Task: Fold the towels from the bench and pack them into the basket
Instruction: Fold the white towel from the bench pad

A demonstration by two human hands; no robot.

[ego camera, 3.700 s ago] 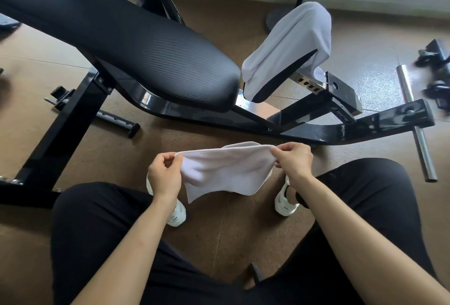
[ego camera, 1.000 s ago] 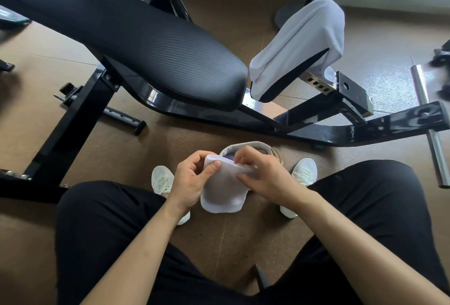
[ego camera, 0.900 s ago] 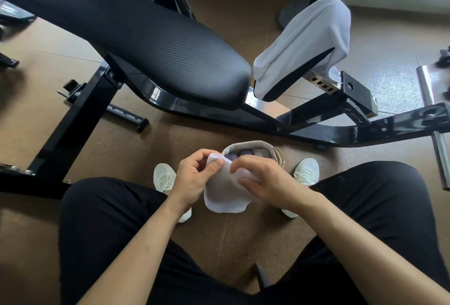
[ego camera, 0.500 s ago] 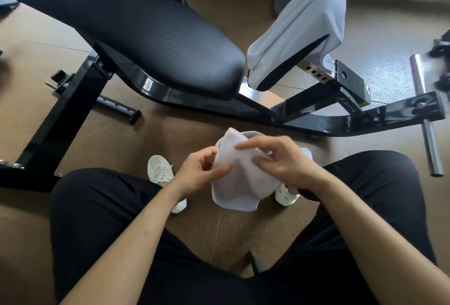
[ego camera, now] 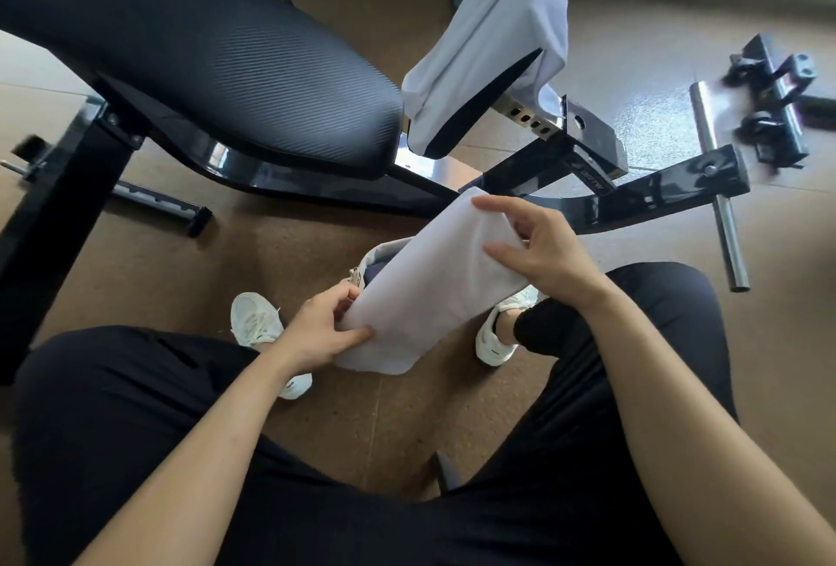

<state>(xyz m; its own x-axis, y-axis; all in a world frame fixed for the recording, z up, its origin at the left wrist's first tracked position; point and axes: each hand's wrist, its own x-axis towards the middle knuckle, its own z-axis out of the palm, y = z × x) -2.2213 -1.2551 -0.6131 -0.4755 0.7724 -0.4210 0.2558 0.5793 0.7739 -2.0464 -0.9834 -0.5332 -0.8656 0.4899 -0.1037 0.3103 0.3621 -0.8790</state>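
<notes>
A folded white towel (ego camera: 434, 285) is held slantwise between my knees, above the floor. My left hand (ego camera: 323, 328) pinches its lower end between thumb and fingers. My right hand (ego camera: 538, 253) grips its upper end, fingers curved over the top edge. Beneath the towel a small grey fabric basket (ego camera: 377, 255) stands on the floor between my feet, mostly hidden; only its left rim shows. Another white towel (ego camera: 493, 40) hangs draped over the small seat pad of the black bench (ego camera: 226, 63).
The bench's black frame (ego camera: 633, 199) and a steel peg (ego camera: 719, 199) cross the floor behind the basket. My white shoes (ego camera: 255, 325) flank the basket. Black gym hardware (ego camera: 778, 104) lies at the far right. Brown floor lies to the left under the bench.
The wide towel was folded into a compact strip. Over the last second both hands lifted it off the basket and tilted it, my right hand moving up and right.
</notes>
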